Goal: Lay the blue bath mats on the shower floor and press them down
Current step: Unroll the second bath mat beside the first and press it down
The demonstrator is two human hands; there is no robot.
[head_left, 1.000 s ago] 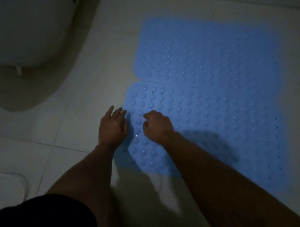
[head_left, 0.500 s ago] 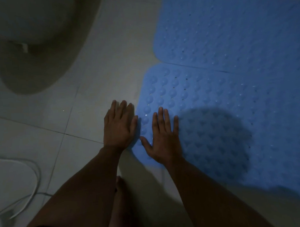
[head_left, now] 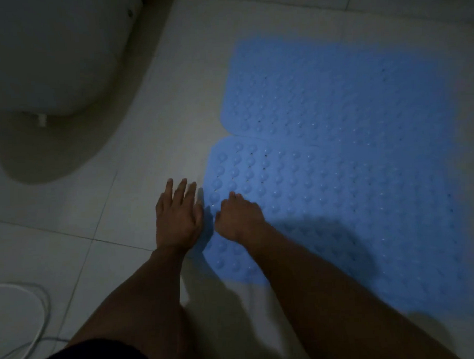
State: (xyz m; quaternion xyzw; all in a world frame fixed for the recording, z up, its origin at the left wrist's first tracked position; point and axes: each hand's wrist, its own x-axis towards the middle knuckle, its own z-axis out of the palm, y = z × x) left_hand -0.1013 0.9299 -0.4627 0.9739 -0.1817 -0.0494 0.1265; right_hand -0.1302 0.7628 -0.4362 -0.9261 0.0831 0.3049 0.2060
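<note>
Dim, soft picture; dark corners, arm shadows falling rightward.

I count two blue bath mats: the near mat [head_left: 338,202] lies under my right fingers [head_left: 232,197] and just right of my left fingers [head_left: 181,188], and the far mat [head_left: 335,95] lies beyond both sets of fingertips, its near edge meeting the first mat's. Two hands are in view, my left hand [head_left: 176,219] and my right hand [head_left: 238,218]. One toilet [head_left: 51,57] stands well left of the fingers. One white cable [head_left: 42,301] loops far behind and left of them.
</note>
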